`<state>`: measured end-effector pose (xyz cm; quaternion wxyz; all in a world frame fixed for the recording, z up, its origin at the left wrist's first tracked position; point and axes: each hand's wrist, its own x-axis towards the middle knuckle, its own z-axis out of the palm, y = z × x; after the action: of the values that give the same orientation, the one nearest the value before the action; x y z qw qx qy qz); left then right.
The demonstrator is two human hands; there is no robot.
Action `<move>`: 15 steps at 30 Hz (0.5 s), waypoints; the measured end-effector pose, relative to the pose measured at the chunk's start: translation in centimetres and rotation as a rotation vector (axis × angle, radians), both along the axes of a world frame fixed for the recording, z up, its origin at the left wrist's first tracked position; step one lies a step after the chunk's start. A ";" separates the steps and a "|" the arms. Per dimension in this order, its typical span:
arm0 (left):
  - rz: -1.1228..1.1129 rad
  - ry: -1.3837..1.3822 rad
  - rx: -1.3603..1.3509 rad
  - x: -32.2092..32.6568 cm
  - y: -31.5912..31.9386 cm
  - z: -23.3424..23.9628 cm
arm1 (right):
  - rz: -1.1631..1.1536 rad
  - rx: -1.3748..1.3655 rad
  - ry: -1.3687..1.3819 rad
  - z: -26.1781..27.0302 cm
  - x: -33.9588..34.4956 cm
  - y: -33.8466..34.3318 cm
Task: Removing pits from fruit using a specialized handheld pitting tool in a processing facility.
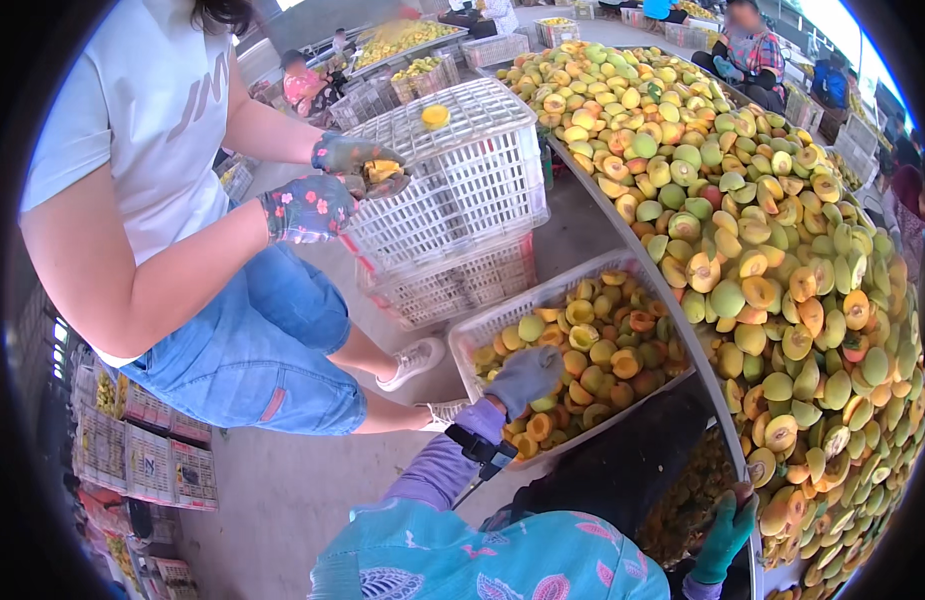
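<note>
My left hand (528, 381), in a grey glove, hovers over or rests on the halved yellow stone fruit (580, 337) in a white plastic crate (471, 379). Its fingers point away from me, and whether they hold a piece is hidden. In a green glove, my right hand (725, 529) is at the metal rim (691, 360) of a table. A small brownish thing (742, 492) shows at its fingertips, too small to name. Just beyond that rim lies a large heap of halved stone fruit (777, 300), some with pits still in them.
At my left stands a person in denim shorts (260, 360), holding fruit pieces (382, 171) in flowered gloves (310, 208). Two stacked white crates (447, 202) stand beyond, a yellow fruit piece (435, 116) on top. More crates (143, 457) line the far left. Other people sit farther back.
</note>
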<state>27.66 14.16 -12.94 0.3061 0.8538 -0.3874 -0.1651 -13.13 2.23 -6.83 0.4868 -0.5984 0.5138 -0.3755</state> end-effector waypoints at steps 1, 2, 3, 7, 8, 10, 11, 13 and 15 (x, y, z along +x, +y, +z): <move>0.006 0.028 -0.092 -0.2 -0.9 0.8 | -0.034 0.008 -0.002 0.7 0.3 -0.4; 0.008 0.055 -0.185 -0.5 -2.0 1.8 | -0.072 0.015 -0.005 1.3 0.7 -0.6; 0.003 0.083 -0.278 -0.7 -3.6 2.2 | -0.117 0.022 -0.007 1.9 0.9 -0.7; -0.145 -0.063 -0.530 -1.0 -10.8 4.1 | -0.260 0.025 -0.079 2.5 1.2 -1.4; -0.154 -0.044 -0.546 -1.1 -11.8 4.7 | -0.196 0.047 -0.056 1.2 1.1 -1.4; -0.126 0.232 -0.623 -0.8 -13.8 6.4 | -0.103 0.119 -0.031 2.3 1.6 -2.3; -0.139 0.240 -0.630 -0.3 -15.3 6.6 | -0.058 0.178 -0.035 3.9 2.8 -1.7; -0.242 0.103 -0.681 -1.6 -20.1 8.2 | -0.102 0.210 -0.112 2.3 1.9 -1.1; -0.243 -0.188 -0.562 -4.0 -23.9 11.4 | -0.131 0.153 -0.077 2.1 1.4 -0.3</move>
<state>23.61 -9.70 -1.57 0.4709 0.6946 -0.5438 -0.0075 -11.77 1.96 -4.77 0.5251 -0.5095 0.5598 -0.3889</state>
